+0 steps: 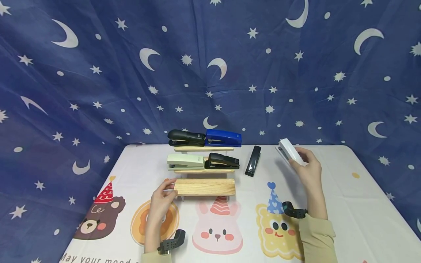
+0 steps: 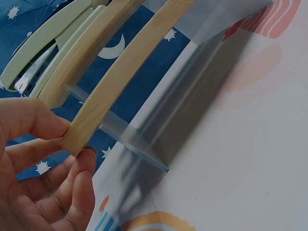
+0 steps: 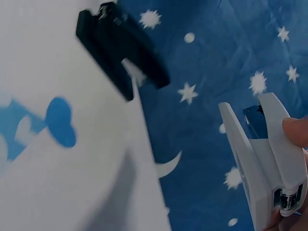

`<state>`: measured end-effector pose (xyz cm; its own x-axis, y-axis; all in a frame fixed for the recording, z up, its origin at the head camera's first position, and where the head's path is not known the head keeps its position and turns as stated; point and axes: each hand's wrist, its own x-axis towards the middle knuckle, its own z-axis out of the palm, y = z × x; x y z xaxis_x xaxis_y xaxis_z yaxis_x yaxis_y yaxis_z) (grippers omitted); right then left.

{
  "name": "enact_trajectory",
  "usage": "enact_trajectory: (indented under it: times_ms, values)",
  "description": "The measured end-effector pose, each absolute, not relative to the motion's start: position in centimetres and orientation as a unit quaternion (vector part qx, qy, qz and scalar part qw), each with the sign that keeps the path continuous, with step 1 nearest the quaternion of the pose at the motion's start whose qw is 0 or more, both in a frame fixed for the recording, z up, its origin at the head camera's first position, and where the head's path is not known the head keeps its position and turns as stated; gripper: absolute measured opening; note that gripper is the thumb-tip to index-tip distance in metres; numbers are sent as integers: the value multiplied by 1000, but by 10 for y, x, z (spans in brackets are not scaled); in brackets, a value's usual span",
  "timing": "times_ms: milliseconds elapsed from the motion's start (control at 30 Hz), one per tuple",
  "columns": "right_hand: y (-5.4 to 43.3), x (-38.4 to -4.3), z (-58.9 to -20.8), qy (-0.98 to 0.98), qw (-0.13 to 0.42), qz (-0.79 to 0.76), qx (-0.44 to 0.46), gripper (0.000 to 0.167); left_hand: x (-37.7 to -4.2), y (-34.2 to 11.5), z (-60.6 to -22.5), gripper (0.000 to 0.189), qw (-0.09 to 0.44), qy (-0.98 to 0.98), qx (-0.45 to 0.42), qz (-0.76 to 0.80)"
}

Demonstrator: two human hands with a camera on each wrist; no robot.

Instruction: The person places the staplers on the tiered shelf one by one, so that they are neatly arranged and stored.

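In the head view my left hand (image 1: 162,200) pinches the left end of the bare lowest wooden shelf (image 1: 204,187) of a stepped rack; the left wrist view shows thumb and fingers on the board's end (image 2: 77,139). My right hand (image 1: 308,167) grips a white stapler (image 1: 291,151), held above the table at the right, tilted. On the middle shelf sit a pale green stapler (image 1: 185,161) and a black stapler (image 1: 222,161). The top shelf carries another black stapler (image 1: 186,138) beside a blue stapler (image 1: 223,138). A further black stapler (image 1: 253,161) lies on the table, right of the rack.
A white cloth printed with cartoon figures covers the table (image 1: 358,204). Behind it hangs a blue curtain (image 1: 184,80) with moons and stars. Clear supports (image 2: 137,144) hold up the rack's shelves. Each wrist wears a black camera band (image 1: 172,241).
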<state>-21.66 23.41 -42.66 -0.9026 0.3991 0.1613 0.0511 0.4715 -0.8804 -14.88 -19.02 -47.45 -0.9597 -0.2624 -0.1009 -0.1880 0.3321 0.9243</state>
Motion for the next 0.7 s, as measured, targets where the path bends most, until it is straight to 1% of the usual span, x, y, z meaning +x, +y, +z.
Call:
enact_trajectory:
  times_ms: [200,333,500,700]
  values:
    - [223,-208,-410,-840,172,500,-121,52,-149,-191,-475,44,34,-815,138,-562]
    - [215,-203,-402,-845,180,495,-97,50,-149,-190,-475,44,33,-816,139,-560]
    - [205,-200,-395,-848,191,490,-71,49,-149,-190,-475,44,32,-814,139,-564]
    - [196,-194,-390,-847,184,496,-51,49,-149,-190,-475,44,33,-813,138,-565]
